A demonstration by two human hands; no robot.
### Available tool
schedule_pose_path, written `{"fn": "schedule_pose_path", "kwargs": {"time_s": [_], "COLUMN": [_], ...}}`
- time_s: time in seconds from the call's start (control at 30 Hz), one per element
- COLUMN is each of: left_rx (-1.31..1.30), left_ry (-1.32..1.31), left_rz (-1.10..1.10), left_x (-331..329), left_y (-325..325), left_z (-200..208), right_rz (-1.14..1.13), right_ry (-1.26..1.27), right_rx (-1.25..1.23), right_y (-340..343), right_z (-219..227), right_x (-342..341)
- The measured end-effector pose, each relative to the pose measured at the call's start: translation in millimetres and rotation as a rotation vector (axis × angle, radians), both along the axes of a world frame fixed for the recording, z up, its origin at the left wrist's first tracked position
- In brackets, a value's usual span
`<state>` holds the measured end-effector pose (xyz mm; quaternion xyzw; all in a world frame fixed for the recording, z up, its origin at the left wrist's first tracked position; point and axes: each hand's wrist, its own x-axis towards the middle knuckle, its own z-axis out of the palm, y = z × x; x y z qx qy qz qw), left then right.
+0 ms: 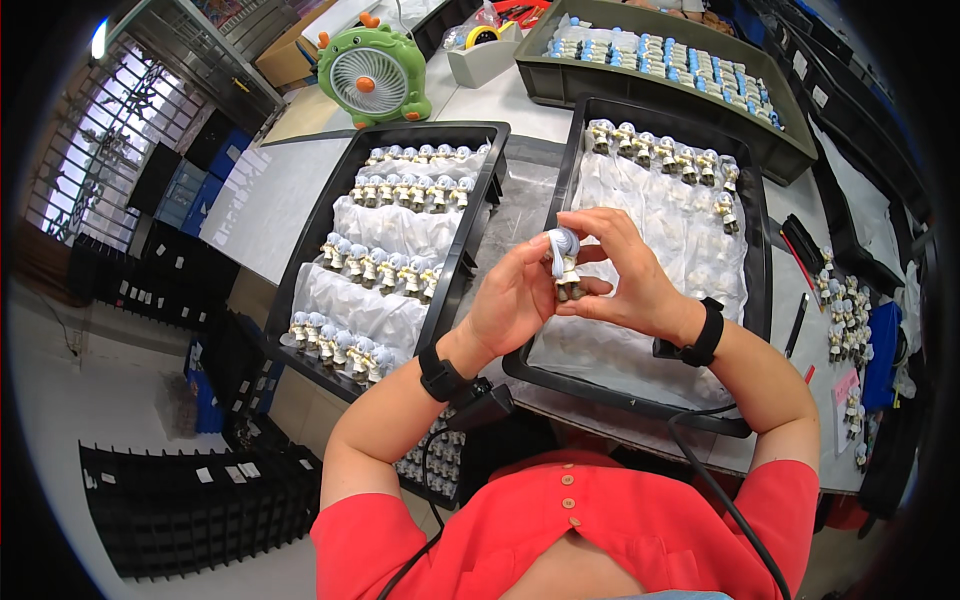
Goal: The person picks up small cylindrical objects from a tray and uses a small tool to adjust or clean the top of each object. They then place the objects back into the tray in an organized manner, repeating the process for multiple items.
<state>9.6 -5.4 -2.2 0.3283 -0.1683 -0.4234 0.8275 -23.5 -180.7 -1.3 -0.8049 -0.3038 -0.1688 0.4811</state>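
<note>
A small figurine [567, 262] with pale blue hair and a white body is held upright between my two hands, above the inner edge of the right black tray [640, 395]. My left hand [508, 295] pinches it from the left side. From the right, my right hand [632, 275] closes on it with thumb low and fingers over its head. Under my hands, the right tray is lined with white sheeting and has a row of figurines [665, 152] along its far side. In the left black tray [310, 250], several rows of like figurines [405, 192] lie on white sheeting.
A green fan [375, 75] stands behind the left tray. An olive crate [545, 85] of blue-and-white parts sits at the back right. More figurines [848, 315] lie loose at the right, near a black pen [797, 325]. Black crates [190, 510] stand on the floor at left.
</note>
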Motion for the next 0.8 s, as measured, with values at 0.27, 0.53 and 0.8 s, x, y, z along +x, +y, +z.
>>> {"fn": "schedule_pose_path", "kwargs": {"time_s": [0.27, 0.53, 0.8], "left_rx": [0.036, 0.188, 0.274], "left_ry": [0.013, -0.018, -0.063], "left_rz": [0.055, 0.186, 0.156], "left_x": [-4.4, -4.1, -8.5], "left_y": [-1.3, 3.3, 0.5], "left_z": [3.4, 0.3, -9.6], "right_rz": [0.007, -0.083, -0.323], "right_ry": [-0.044, -0.109, -0.128], "right_rx": [0.0, -0.038, -0.005], "right_y": [0.5, -10.0, -19.8], "right_z": [-2.9, 6.3, -1.1], "right_x": [0.8, 1.5, 14.0]}}
